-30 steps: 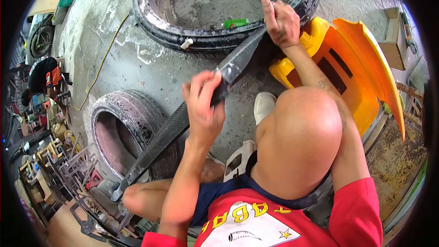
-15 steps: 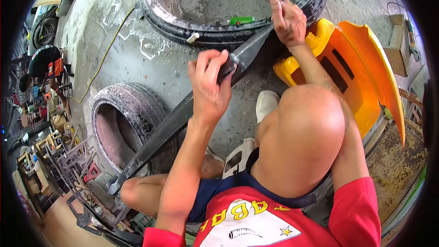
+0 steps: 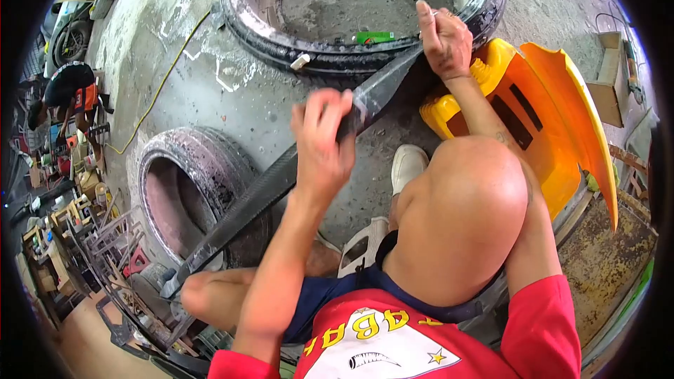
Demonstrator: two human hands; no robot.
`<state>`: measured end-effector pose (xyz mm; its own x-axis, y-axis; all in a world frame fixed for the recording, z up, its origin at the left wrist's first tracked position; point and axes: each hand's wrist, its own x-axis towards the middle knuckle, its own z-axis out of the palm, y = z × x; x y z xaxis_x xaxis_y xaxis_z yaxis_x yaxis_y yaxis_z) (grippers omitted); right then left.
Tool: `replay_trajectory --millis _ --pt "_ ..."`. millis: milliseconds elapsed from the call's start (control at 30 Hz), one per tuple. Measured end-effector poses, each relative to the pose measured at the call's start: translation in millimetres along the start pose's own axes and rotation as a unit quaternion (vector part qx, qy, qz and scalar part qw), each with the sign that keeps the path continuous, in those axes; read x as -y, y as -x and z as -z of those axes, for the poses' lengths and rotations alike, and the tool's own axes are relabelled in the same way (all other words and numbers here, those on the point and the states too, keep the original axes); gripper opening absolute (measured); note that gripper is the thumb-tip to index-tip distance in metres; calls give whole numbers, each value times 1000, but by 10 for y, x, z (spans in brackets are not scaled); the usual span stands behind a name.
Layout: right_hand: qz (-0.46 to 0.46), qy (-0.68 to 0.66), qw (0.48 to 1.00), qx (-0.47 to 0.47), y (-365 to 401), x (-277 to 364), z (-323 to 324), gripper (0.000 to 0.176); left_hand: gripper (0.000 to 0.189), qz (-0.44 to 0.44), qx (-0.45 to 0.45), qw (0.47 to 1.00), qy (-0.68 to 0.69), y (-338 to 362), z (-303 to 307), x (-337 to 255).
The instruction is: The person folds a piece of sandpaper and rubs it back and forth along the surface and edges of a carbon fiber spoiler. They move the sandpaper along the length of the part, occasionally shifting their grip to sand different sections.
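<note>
A long, narrow black strip [image 3: 253, 196] runs slantwise from my left knee up to the big tyre. My left hand [image 3: 321, 144] is shut on a small dark pad, which it presses against the strip about two thirds of the way up. At the strip's far end my right hand [image 3: 442, 36] grips the strip, just above the yellow plastic panel [image 3: 562, 119]. My bare right knee fills the middle of the view, with a white shoe [image 3: 407, 165] on the concrete below the strip.
A large tyre [image 3: 281, 45] lies flat at the top with a green object [image 3: 374, 37] inside it. A smaller tyre [image 3: 210, 158] lies under the strip at left. A yellow cable [image 3: 158, 91] crosses the floor. Another person [image 3: 70, 91] bends over at far left, near metal frames [image 3: 105, 253].
My left hand slid up the strip with the pad, then came back down a little. My right hand has kept its grip on the far end.
</note>
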<state>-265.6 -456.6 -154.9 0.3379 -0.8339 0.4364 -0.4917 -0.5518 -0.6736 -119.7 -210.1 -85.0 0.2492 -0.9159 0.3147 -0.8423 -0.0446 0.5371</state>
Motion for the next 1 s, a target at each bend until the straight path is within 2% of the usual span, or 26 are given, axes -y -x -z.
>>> replay_trajectory --millis 133,267,300,333,400,500,600,667,767,833,933,967,1000 --pt "0 -5 1000 -9 7 28 8 53 30 113 -63 984 121 -233 53 185" --pt "-16 -16 1000 4 7 19 19 54 38 173 -51 978 104 161 343 -43" --pt "-8 -20 1000 -5 9 10 3 54 40 136 -31 985 103 182 225 -9" --pt "-10 -20 1000 -1 16 19 1 54 39 79 -13 997 19 111 78 -31" --pt "-13 -19 1000 0 8 29 5 53 39 58 -24 998 30 -119 -95 17" --pt "-5 4 1000 -2 44 21 27 56 30 48 -35 998 14 81 16 -121" --pt "-12 -8 1000 0 -16 44 19 58 27 38 -30 999 3 142 28 -90" --pt "-1 11 1000 8 9 10 14 57 28 42 -15 999 17 -150 -49 -12" --pt "-2 -4 1000 -1 12 19 -1 58 26 12 -15 1000 -3 -42 -76 30" --pt "-17 2 1000 0 14 17 -7 58 25 50 -43 998 0 214 46 -114" --pt "-1 6 1000 -7 -2 23 -9 58 24 51 -12 999 2 -4 28 -74" --pt "-22 -10 1000 16 0 32 18 58 24 45 -3 999 -7 -130 28 -70" --pt "-20 -10 1000 13 16 47 19 58 21 67 -34 997 9 -160 -46 -51"
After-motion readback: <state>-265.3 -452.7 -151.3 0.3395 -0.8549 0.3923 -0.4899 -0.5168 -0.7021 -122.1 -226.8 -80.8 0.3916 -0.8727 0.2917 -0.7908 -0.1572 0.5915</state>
